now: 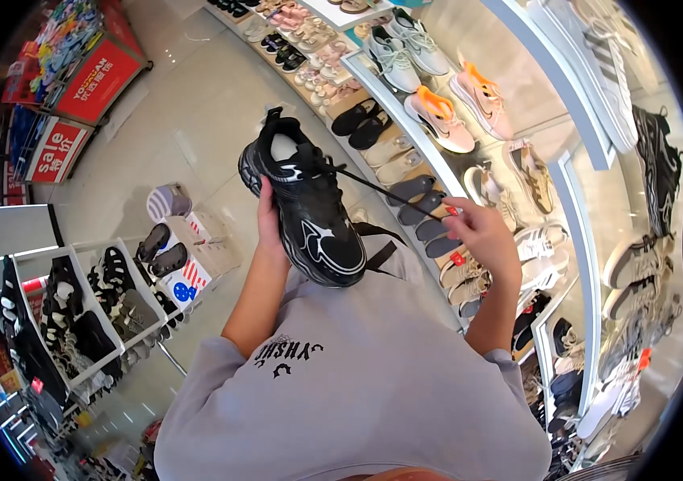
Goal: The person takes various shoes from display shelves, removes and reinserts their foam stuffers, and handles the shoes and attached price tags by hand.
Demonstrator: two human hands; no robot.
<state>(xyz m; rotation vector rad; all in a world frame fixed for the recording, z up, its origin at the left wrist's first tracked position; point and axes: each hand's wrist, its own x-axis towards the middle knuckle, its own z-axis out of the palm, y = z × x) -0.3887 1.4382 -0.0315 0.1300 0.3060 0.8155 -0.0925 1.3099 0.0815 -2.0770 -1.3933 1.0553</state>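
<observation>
A black sneaker [309, 204] with silver-white trim is held up in front of my chest, its toe toward me and its heel pointing away. My left hand [269, 216] grips it from the left side and below; most of those fingers are hidden behind the shoe. From the sneaker's laced top a black shoelace [385, 192] runs taut to the right. Its far part is pinched between the fingertips of my right hand [476, 228], which is raised apart from the shoe.
Curved shelves of shoes line the right, with peach-and-orange sneakers [441, 120] on one. At left stand a rack of sandals [109, 301], white shoe boxes [209, 248], a striped round stool [168, 202] and red sale bins [101, 80]. Tiled floor [189, 88] lies between.
</observation>
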